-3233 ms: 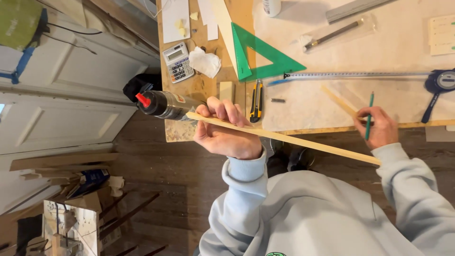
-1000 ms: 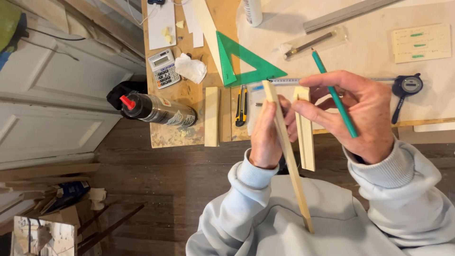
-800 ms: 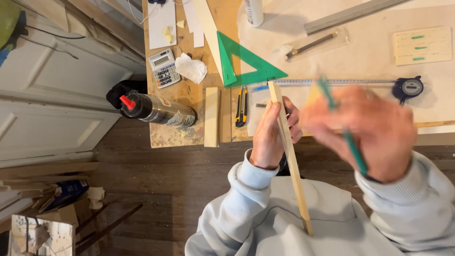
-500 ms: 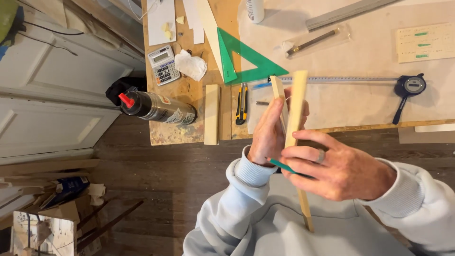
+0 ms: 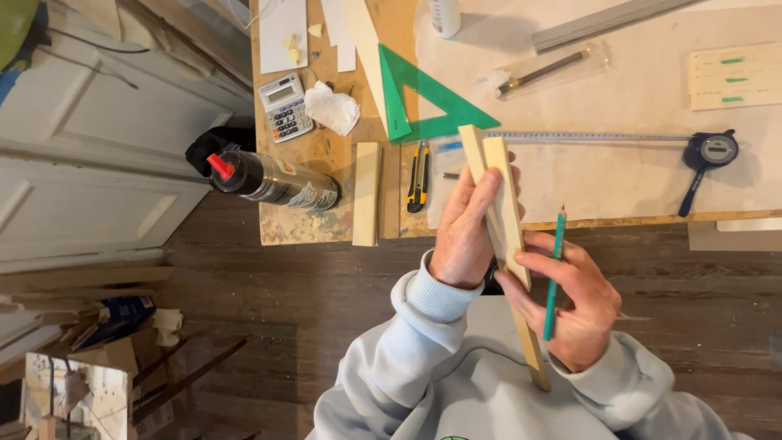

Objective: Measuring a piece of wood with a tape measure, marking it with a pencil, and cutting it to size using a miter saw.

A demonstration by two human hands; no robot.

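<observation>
— While the head camera looked down, what lay at the left end of the workbench [image 5: 326, 224]?

— A dark spray can [image 5: 273, 181] with a red nozzle lay on its side near the bench's edge, with a grey calculator [image 5: 285, 107] and a crumpled white tissue [image 5: 332, 107] beyond it. Just right of the can lay a short pale wood block [image 5: 366, 194], then a yellow-and-black utility knife [image 5: 418, 176], and above them a green set square [image 5: 428, 104].

— And the hands?

— The left hand [image 5: 466, 236] was closed around two thin wooden strips [image 5: 498, 191], held side by side and touching, thumb lying along them; they stood in front of the person's chest, their far ends over the bench edge. The right hand [image 5: 570, 303] pinched the same strips lower down between thumb and fingertips, while a green pencil [image 5: 553, 273] was tucked upright between its fingers. One strip ran on past the right wrist.

— Further right?

— A long steel ruler [image 5: 586, 137] lay across the bench, ending near a dark dial gauge [image 5: 707, 155].
</observation>
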